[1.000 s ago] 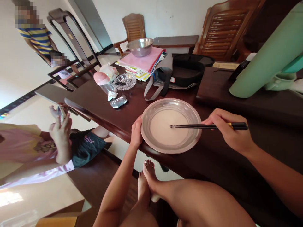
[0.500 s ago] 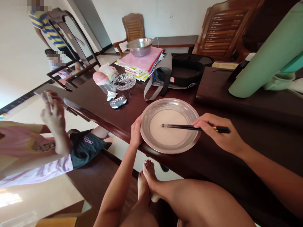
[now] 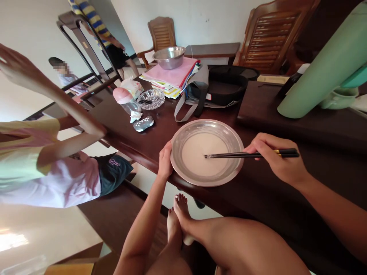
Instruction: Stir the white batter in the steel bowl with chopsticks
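A wide metal basin (image 3: 183,173) stands at the edge of the dark wooden table, with a pale, milky liquid (image 3: 197,152) in it. My left hand (image 3: 165,159) is closed on the basin's left rim; part of its fingers is hidden at the wall. Black chopsticks (image 3: 237,154) with a gold band are gripped in my right hand (image 3: 272,154), just right of the basin. Their tips reach over the right rim into the middle of the liquid.
Beyond the basin lie a grey and black bag (image 3: 218,86), a glass ashtray (image 3: 151,99), a game controller (image 3: 143,123) and a pink-capped bottle (image 3: 123,97). A second metal bowl (image 3: 169,57) tops a stack of books. A green cylinder (image 3: 315,72) leans at right. Several people are at left.
My right hand and the chopsticks have moved right, their tips shifting right within the liquid. My left hand stays put. The seated person at left has raised an arm; the striped-shirt person has moved right.
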The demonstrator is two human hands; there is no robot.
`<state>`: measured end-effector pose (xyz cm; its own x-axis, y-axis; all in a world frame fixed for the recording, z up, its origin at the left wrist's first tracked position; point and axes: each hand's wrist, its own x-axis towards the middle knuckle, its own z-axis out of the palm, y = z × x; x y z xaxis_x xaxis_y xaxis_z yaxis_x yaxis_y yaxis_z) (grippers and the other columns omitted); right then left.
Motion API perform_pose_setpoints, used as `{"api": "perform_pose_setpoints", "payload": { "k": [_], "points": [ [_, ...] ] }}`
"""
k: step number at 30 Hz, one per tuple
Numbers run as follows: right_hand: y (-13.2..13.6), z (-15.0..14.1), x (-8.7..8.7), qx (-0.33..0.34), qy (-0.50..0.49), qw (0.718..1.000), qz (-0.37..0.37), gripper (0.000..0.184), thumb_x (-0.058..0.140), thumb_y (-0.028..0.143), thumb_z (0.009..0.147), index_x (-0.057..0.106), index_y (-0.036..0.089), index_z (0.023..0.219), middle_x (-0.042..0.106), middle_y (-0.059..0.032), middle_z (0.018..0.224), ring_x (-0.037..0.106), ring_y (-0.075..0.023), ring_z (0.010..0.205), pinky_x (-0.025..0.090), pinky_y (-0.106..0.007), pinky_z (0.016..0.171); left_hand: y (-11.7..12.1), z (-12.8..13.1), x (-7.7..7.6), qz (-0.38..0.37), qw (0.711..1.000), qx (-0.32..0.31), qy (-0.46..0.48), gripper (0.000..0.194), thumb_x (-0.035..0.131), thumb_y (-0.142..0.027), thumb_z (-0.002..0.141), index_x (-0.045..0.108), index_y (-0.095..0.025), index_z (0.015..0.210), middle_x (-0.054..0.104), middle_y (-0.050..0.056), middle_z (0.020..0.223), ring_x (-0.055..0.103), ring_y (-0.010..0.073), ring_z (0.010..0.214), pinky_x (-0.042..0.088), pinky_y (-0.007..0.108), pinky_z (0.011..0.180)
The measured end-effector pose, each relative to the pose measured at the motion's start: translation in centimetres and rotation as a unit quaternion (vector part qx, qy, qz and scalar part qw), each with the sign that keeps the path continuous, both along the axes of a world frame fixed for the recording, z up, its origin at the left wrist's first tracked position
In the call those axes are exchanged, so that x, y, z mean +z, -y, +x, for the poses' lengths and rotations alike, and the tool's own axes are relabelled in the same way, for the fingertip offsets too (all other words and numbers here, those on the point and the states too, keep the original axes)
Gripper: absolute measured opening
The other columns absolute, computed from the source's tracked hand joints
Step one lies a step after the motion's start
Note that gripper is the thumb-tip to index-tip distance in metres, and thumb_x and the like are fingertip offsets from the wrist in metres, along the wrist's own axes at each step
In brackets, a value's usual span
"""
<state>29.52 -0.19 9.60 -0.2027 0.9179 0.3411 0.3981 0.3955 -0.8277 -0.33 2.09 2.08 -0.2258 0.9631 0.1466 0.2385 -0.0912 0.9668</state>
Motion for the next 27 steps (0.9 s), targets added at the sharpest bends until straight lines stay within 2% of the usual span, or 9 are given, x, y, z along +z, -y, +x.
{"api": "perform_pose_setpoints", "payload": {
  "k": [3,6,10,13,15,18,20,23,27],
  "points": [
    [0.07,-0.06,0.01,0.039,0.008,0.999,-0.010,0.025,0.052,0.033,0.090,0.067,0.023,0.073,0.069,-0.0022,0.075,0.064,-0.0163,0.071,0.051,-0.029,0.061,-0.05,-0.05,-0.10,-0.002,1.000,0.016,-0.007,0.042,0.041,-0.039,0.090,0.068,-0.016,0.110,0.067,0.006,0.120,0.056,0.0245,0.116,0.041,0.035,0.103],
    [0.02,-0.05,-0.10,0.012,0.027,0.999,0.013,0.023,0.052,0.032,0.090,0.066,0.023,0.074,0.069,-0.0026,0.078,0.064,-0.0173,0.077,0.051,-0.032,0.069,-0.04,-0.03,0.01,-0.004,1.000,0.019,-0.011,0.042,0.041,-0.040,0.090,0.069,-0.016,0.110,0.067,0.006,0.120,0.056,0.0248,0.117,0.040,0.035,0.104],
    [0.07,-0.04,-0.21,0.003,-0.014,1.000,-0.012,0.029,0.050,0.035,0.091,0.065,0.023,0.069,0.066,-0.0017,0.071,0.061,-0.0157,0.066,0.048,-0.028,0.053,0.02,0.05,0.16,-0.003,1.000,0.007,-0.002,0.042,0.041,-0.039,0.090,0.069,-0.015,0.110,0.068,0.006,0.119,0.057,0.0245,0.115,0.040,0.035,0.104],
    [0.04,-0.10,-0.22,0.044,0.004,0.999,-0.021,0.023,0.053,0.033,0.090,0.067,0.023,0.074,0.069,-0.0020,0.079,0.064,-0.0163,0.074,0.051,-0.028,0.061,0.01,0.06,0.08,-0.007,1.000,0.020,0.002,0.042,0.041,-0.039,0.089,0.069,-0.016,0.110,0.068,0.006,0.119,0.057,0.0246,0.116,0.040,0.035,0.104],
    [-0.06,0.00,-0.16,0.026,0.017,0.999,-0.010,0.022,0.054,0.032,0.090,0.067,0.023,0.075,0.069,-0.0023,0.080,0.064,-0.0156,0.075,0.051,-0.029,0.065,0.00,0.05,0.01,-0.009,1.000,0.028,0.002,0.041,0.041,-0.039,0.089,0.069,-0.016,0.110,0.068,0.006,0.119,0.057,0.0246,0.116,0.041,0.035,0.104],
    [-0.15,0.28,-0.04,-0.020,-0.014,1.000,-0.012,0.029,0.052,0.034,0.091,0.066,0.023,0.069,0.066,-0.0015,0.071,0.059,-0.0134,0.064,0.047,-0.026,0.053,-0.03,0.04,-0.02,-0.007,1.000,0.019,0.003,0.041,0.041,-0.038,0.090,0.069,-0.015,0.110,0.068,0.006,0.119,0.057,0.0242,0.115,0.041,0.034,0.103],
    [-0.11,0.30,-0.07,-0.001,-0.030,0.999,-0.026,0.030,0.052,0.036,0.090,0.066,0.023,0.067,0.065,-0.0012,0.068,0.058,-0.0131,0.061,0.046,-0.025,0.048,-0.03,0.04,0.00,-0.006,1.000,0.014,-0.001,0.042,0.040,-0.038,0.090,0.069,-0.015,0.109,0.068,0.006,0.118,0.057,0.0240,0.116,0.041,0.034,0.103],
    [-0.10,0.12,-0.23,0.045,-0.008,0.998,-0.038,0.026,0.053,0.036,0.089,0.068,0.023,0.073,0.068,-0.0024,0.076,0.063,-0.0153,0.070,0.051,-0.026,0.057,0.00,0.08,0.08,-0.005,1.000,0.018,0.000,0.041,0.041,-0.039,0.090,0.069,-0.015,0.109,0.068,0.006,0.118,0.057,0.0242,0.116,0.041,0.034,0.103],
    [-0.23,0.17,-0.27,-0.011,-0.004,1.000,-0.023,0.026,0.052,0.036,0.090,0.068,0.023,0.073,0.067,-0.0028,0.077,0.062,-0.0149,0.070,0.051,-0.026,0.057,0.09,0.28,0.43,-0.005,1.000,0.019,-0.001,0.042,0.040,-0.038,0.090,0.069,-0.015,0.109,0.068,0.007,0.118,0.058,0.0246,0.114,0.042,0.034,0.102]
  ]
}}
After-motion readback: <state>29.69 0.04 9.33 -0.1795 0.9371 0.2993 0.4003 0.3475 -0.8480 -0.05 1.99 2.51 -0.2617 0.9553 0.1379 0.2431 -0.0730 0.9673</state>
